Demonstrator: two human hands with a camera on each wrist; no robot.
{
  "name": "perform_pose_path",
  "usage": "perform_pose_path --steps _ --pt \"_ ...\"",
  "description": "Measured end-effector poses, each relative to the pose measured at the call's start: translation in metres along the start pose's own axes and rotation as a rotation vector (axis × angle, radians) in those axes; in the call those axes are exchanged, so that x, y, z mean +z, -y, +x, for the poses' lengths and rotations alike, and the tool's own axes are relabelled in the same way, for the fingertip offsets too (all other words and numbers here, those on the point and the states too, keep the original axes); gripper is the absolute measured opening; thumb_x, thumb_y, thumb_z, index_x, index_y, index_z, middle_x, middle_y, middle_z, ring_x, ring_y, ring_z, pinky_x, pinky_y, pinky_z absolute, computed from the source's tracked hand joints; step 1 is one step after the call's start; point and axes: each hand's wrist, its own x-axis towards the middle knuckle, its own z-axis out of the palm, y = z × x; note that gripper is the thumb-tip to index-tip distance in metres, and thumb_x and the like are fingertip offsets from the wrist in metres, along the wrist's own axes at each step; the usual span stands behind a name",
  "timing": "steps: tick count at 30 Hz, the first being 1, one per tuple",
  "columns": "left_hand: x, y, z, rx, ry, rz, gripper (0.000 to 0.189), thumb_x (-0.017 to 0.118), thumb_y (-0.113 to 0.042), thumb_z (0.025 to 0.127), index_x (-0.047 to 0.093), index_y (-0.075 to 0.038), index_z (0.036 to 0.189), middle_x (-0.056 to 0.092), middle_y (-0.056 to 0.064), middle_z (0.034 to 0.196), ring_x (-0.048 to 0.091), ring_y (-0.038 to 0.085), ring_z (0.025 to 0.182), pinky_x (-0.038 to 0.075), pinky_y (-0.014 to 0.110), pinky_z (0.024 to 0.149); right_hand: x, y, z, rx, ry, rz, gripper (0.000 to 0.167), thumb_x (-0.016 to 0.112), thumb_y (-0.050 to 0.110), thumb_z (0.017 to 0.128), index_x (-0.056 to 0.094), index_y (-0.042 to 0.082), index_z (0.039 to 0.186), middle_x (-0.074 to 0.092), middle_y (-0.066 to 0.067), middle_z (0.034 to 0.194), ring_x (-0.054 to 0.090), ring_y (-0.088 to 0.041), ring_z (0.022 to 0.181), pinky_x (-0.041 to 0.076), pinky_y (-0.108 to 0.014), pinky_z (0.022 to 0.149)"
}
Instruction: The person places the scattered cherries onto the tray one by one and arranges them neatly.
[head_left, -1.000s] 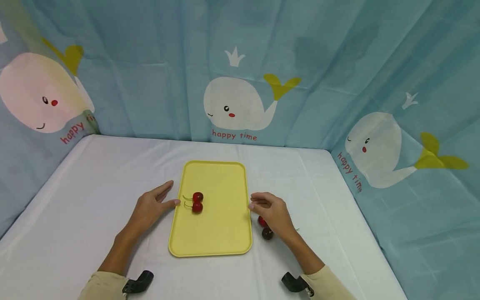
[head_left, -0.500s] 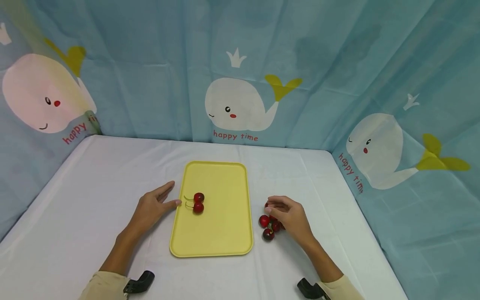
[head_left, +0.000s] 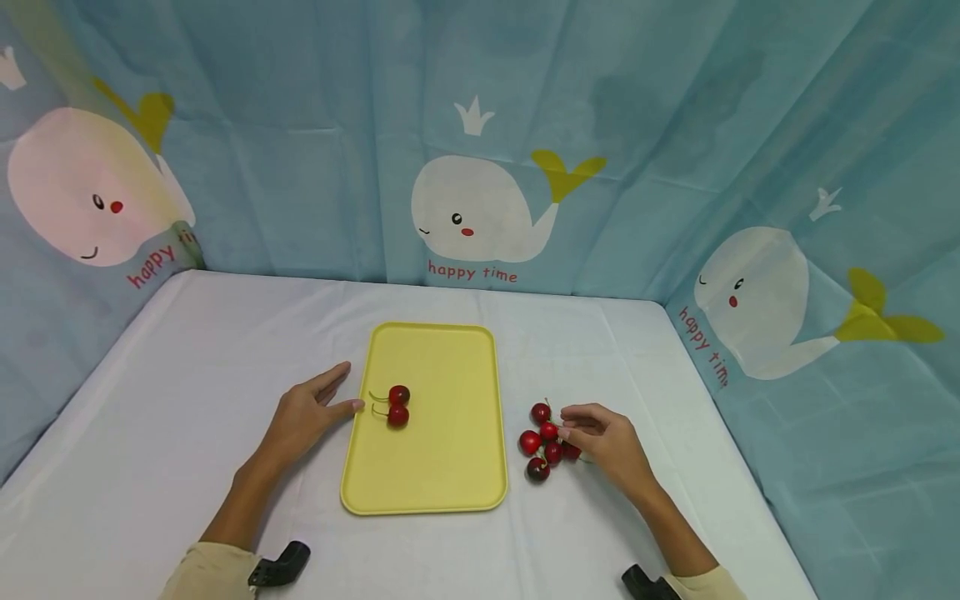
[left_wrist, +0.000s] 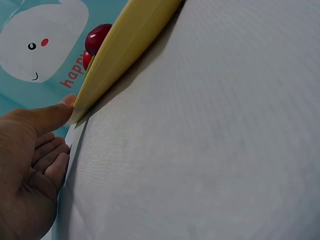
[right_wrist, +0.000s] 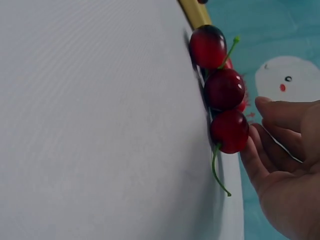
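Note:
Two red cherries with green stems lie on the left part of the yellow tray. My left hand rests beside the tray, its thumb tip at the left rim and the other fingers spread beyond it. On the white cloth right of the tray sits a cluster of several dark red cherries. My right hand is at the cluster's right side, fingers relaxed, thumb tip close to a cherry. The right wrist view shows a gap between thumb and fingers, beside a stemmed cherry.
A white cloth covers the table. Blue curtains printed with whales rise behind it and along the sides. Black wrist mounts sit at both sleeves.
My right hand has moved right, from the tray's right rim to the cherry cluster, uncovering more of the cherries. The left hand stays at the tray's left rim.

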Motion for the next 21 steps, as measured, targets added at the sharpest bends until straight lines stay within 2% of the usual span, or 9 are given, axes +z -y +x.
perform_pose_path --steps 5,10,16,21 --pt "0.000 -0.001 0.000 -0.005 -0.004 0.007 0.086 0.082 -0.039 0.094 0.041 -0.006 0.163 0.044 0.018 0.165 0.044 0.036 0.152 0.042 0.043 0.118 -0.004 -0.004 -0.002 0.021 0.025 -0.018 0.034 0.084 0.018 0.093 0.075 0.002 0.122 0.077 -0.012 0.113 0.075 -0.021 0.101 0.062 -0.016 0.085" --pt "0.000 -0.002 -0.002 -0.011 -0.002 0.000 0.086 0.082 -0.038 0.095 0.041 -0.007 0.163 0.044 0.017 0.165 0.043 0.036 0.152 0.041 0.042 0.118 -0.009 -0.006 -0.003 0.077 0.063 -0.036 0.038 0.085 0.018 0.091 0.074 0.004 0.124 0.077 -0.011 0.116 0.075 -0.020 0.102 0.063 -0.019 0.082" --pt "-0.001 -0.002 -0.002 -0.008 -0.003 -0.007 0.085 0.082 -0.037 0.095 0.041 -0.007 0.163 0.044 0.017 0.165 0.043 0.035 0.153 0.041 0.042 0.118 -0.016 -0.005 -0.002 0.108 0.088 -0.132 0.036 0.086 0.015 0.089 0.075 0.009 0.123 0.077 -0.007 0.113 0.074 -0.020 0.100 0.064 -0.023 0.077" --pt "0.000 -0.002 -0.002 -0.008 -0.003 -0.007 0.085 0.082 -0.037 0.095 0.041 -0.006 0.163 0.043 0.017 0.165 0.043 0.036 0.153 0.041 0.043 0.118 -0.020 -0.005 -0.002 0.116 0.103 -0.221 0.035 0.087 0.022 0.089 0.078 0.014 0.122 0.075 -0.001 0.104 0.068 -0.019 0.096 0.060 -0.024 0.073"
